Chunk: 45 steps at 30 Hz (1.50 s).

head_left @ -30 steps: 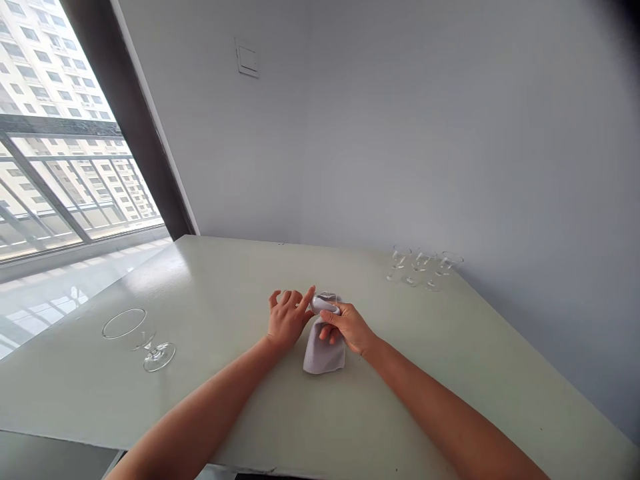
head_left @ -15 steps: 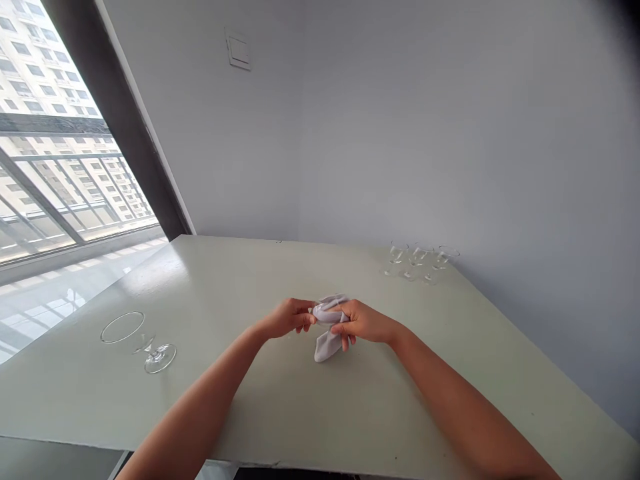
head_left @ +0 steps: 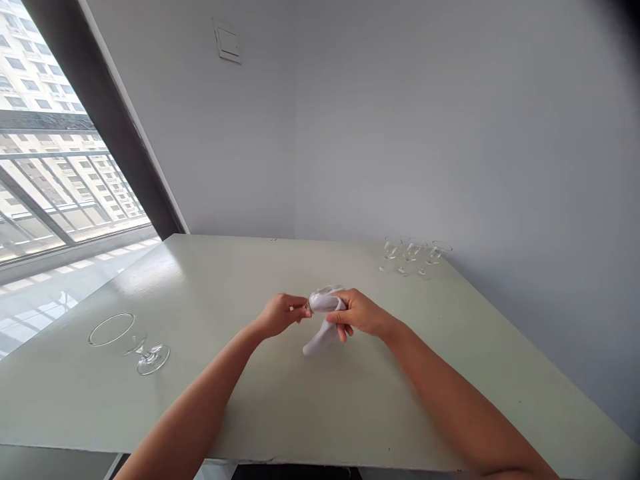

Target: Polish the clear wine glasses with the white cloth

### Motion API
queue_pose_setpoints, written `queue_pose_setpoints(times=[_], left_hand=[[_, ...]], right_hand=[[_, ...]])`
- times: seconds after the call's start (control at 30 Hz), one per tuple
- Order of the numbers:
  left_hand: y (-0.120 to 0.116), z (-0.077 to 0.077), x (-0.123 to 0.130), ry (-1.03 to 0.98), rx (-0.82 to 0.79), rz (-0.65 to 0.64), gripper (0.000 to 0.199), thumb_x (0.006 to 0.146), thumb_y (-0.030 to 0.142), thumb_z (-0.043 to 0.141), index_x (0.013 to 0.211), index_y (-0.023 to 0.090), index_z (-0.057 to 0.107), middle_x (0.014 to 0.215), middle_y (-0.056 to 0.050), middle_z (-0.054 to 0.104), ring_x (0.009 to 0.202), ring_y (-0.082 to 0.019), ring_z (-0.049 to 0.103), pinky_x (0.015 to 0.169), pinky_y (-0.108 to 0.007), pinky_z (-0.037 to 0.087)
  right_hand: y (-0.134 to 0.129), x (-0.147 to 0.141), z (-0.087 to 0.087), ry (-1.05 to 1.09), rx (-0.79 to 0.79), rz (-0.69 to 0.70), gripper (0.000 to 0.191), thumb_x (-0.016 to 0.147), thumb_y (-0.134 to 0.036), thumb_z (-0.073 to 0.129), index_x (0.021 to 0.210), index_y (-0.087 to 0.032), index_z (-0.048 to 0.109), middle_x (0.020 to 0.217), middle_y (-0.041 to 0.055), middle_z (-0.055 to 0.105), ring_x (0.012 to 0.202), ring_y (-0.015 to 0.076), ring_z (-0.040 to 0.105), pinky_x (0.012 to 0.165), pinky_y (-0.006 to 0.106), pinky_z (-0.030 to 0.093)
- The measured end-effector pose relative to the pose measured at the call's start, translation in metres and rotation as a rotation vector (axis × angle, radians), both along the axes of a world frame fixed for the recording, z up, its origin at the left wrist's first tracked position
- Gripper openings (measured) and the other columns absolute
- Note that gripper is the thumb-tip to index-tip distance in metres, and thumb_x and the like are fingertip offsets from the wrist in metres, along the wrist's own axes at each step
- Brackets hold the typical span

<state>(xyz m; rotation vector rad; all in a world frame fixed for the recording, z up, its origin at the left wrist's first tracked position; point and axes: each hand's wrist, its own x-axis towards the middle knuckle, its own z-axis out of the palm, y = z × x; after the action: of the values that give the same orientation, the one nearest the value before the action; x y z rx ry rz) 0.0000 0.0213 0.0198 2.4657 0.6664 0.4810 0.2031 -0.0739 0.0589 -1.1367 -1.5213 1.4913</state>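
Far left we have a tall window in a dark frame, with a metal balcony railing and a pale apartment block beyond it, and a white switch plate sits high on the grey wall. Below that, on the pale sage-green tabletop, a clear stemmed glass lies tipped on its side, well apart from our hands, its round rim towards the left and its foot towards the right.

Moving right, our left hand is raised above the table, its fingers curled and closed, with the fingertips meeting the left end of a soft, pale grey cloth. The cloth is bunched between our two hands, and its loose tail drapes down and towards the left; we can't quite tell whether the tail touches the table. Our right hand grasps the cloth from the other side, its fingers curled over and partly hiding the bundle. A small glint shows at the left end of the cloth, but the folds and fingers hide whatever makes it, so it is hard to make out.

Further right, near the far edge of the table, three clear stemmed glasses stand upright close together.
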Motion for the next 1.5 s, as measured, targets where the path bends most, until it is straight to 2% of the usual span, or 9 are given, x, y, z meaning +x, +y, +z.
queue_pose_setpoints(times=[0.13,0.27,0.43,0.57,0.77,0.93,1.13,1.3,1.5], left_hand=[[-0.002,-0.002,0.000,0.073,-0.287,-0.173,0.050,0.087,0.049,0.028,0.082,0.015,0.064,0.067,-0.004,0.061,0.061,-0.012,0.052,0.058,-0.023,0.040],[-0.012,-0.008,0.011,-0.082,0.339,0.234,0.030,0.085,0.037,0.044,0.107,0.022,0.057,0.093,-0.007,0.064,0.092,-0.020,0.054,0.083,-0.035,0.037],[-0.006,-0.013,0.009,-0.064,0.674,0.253,0.025,0.085,0.034,0.045,0.099,0.020,0.060,0.068,-0.004,0.061,0.074,-0.016,0.055,0.082,-0.034,0.034],[0.000,-0.007,0.001,-0.058,0.388,0.183,0.031,0.085,0.044,0.041,0.085,0.020,0.062,0.058,0.001,0.053,0.057,-0.011,0.046,0.064,-0.027,0.034],[-0.008,0.007,0.001,-0.076,-0.528,-0.126,0.044,0.078,0.053,0.045,0.061,0.013,0.054,0.055,0.002,0.043,0.051,-0.007,0.033,0.049,-0.021,0.028],[-0.006,0.000,0.000,-0.084,-0.910,-0.281,0.051,0.077,0.056,0.046,0.083,0.008,0.062,0.049,0.002,0.042,0.046,-0.007,0.035,0.047,-0.023,0.028],[0.005,-0.008,-0.005,-0.093,-1.007,-0.235,0.051,0.076,0.055,0.048,0.087,0.008,0.063,0.048,0.004,0.039,0.044,-0.006,0.033,0.046,-0.024,0.029],[0.006,-0.005,-0.004,-0.123,-0.842,-0.052,0.047,0.076,0.056,0.045,0.064,0.012,0.058,0.049,0.000,0.038,0.064,-0.015,0.049,0.050,-0.023,0.032],[0.003,-0.011,0.003,-0.011,-0.685,0.140,0.042,0.072,0.053,0.047,0.057,0.015,0.051,0.051,0.001,0.042,0.056,-0.012,0.046,0.050,-0.023,0.034]], right_hand=[[0.002,0.008,0.006,-0.157,0.003,0.082,0.015,0.073,-0.030,0.062,0.075,-0.015,0.063,0.044,-0.0028,0.054,0.040,0.0110,0.054,0.038,0.020,0.034],[0.019,0.006,-0.014,0.105,-0.142,-0.226,0.022,0.066,-0.033,0.068,0.072,-0.014,0.059,0.044,-0.0040,0.052,0.037,0.0074,0.049,0.034,0.017,0.029],[0.021,-0.008,-0.026,0.340,-0.198,-0.241,0.026,0.069,-0.037,0.066,0.079,-0.014,0.059,0.045,-0.0053,0.051,0.037,0.0045,0.043,0.036,0.017,0.029],[0.010,-0.005,-0.013,-0.009,-0.008,-0.054,0.032,0.073,-0.033,0.060,0.100,-0.015,0.060,0.043,-0.0055,0.051,0.040,0.0088,0.049,0.041,0.020,0.035],[0.002,0.016,0.006,-0.391,0.219,0.124,0.031,0.077,-0.021,0.054,0.105,-0.031,0.064,0.090,-0.0001,0.065,0.051,0.0079,0.051,0.048,0.022,0.042],[-0.001,0.024,0.012,-0.507,0.366,0.112,0.039,0.073,-0.011,0.050,0.098,-0.036,0.067,0.096,-0.0027,0.066,0.064,0.0121,0.056,0.047,0.022,0.041],[0.002,0.046,0.019,-0.607,0.430,-0.103,0.040,0.074,-0.010,0.046,0.096,-0.035,0.067,0.104,-0.0043,0.064,0.091,0.0176,0.057,0.056,0.024,0.045],[-0.001,0.060,0.029,-0.697,0.473,-0.462,0.035,0.081,-0.023,0.047,0.113,-0.035,0.059,0.098,-0.0008,0.065,0.078,0.0189,0.060,0.064,0.032,0.047],[-0.008,0.016,0.025,-0.928,0.849,-0.249,0.035,0.083,-0.019,0.049,0.113,-0.034,0.058,0.121,-0.0010,0.057,0.106,0.0271,0.049,0.097,0.051,0.025]])
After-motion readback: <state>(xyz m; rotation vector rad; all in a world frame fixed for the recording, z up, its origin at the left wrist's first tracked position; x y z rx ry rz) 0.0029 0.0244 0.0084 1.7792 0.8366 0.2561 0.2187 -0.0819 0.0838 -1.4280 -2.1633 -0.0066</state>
